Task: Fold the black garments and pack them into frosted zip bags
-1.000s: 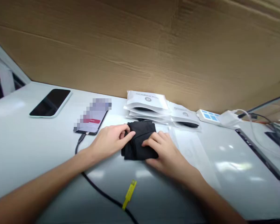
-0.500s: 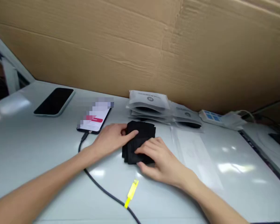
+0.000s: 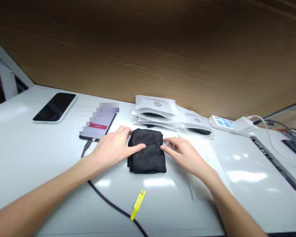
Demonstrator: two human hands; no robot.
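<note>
Folded black cloth (image 3: 148, 154) flat on pale table (image 3: 39, 164), between both hands. Left hand (image 3: 115, 144) half open, thumb laid across top of cloth, fingers bent at upper left edge; gripping or merely resting, impossible to tell. Right hand (image 3: 185, 153) loosely curled, thumb and index tips at right edge of cloth (pinch or light touch, too small to judge). Translucent sheet (image 3: 213, 156) beneath right hand and forearm. Just behind cloth: stacked white pouches (image 3: 148, 104), dark contents at the mouths. To the left, phone with lit screen (image 3: 98, 126), plugged into black cable (image 3: 108, 201) bearing yellow tag (image 3: 138, 201). Farther left, dark-screened phone (image 3: 54, 108).
</note>
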